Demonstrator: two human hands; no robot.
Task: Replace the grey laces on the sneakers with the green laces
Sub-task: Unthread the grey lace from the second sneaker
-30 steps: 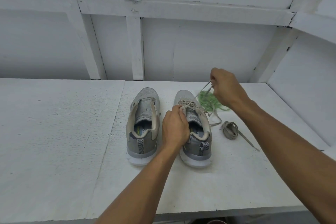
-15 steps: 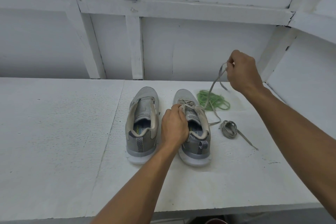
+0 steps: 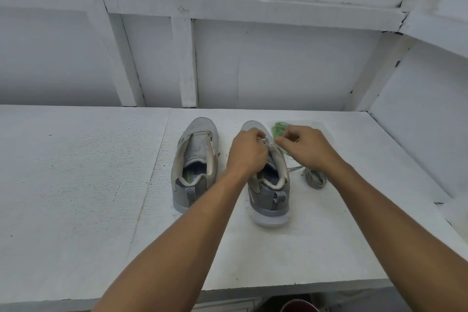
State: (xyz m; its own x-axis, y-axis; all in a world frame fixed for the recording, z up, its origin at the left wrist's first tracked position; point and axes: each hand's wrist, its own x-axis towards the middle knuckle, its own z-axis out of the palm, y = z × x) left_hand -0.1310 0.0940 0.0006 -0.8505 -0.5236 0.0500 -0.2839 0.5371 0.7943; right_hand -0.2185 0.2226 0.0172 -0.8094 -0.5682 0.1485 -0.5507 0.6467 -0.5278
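Two grey sneakers stand side by side on the white table (image 3: 76, 185), heels toward me. The left sneaker (image 3: 195, 162) has no lace in it. My left hand (image 3: 247, 153) rests on the right sneaker (image 3: 268, 192) with fingers pinched at the grey lace (image 3: 264, 140) in its upper eyelets. My right hand (image 3: 307, 148) hovers just right of the same spot, fingers curled at the lace's loose end; whether it grips the lace is hidden. Green laces (image 3: 277, 128) lie in a bundle behind my right hand. A removed grey lace (image 3: 314, 178) is coiled to the right of the shoe.
White panelled walls close in the table at the back and right. A seam (image 3: 152, 172) runs down the tabletop left of the shoes. A dark red round object (image 3: 298, 306) shows below the table's front edge.
My right hand, which had pulled the grey lace up and to the right, has come back down to the right sneaker's eyelets. My left hand has slid forward toward the toe.
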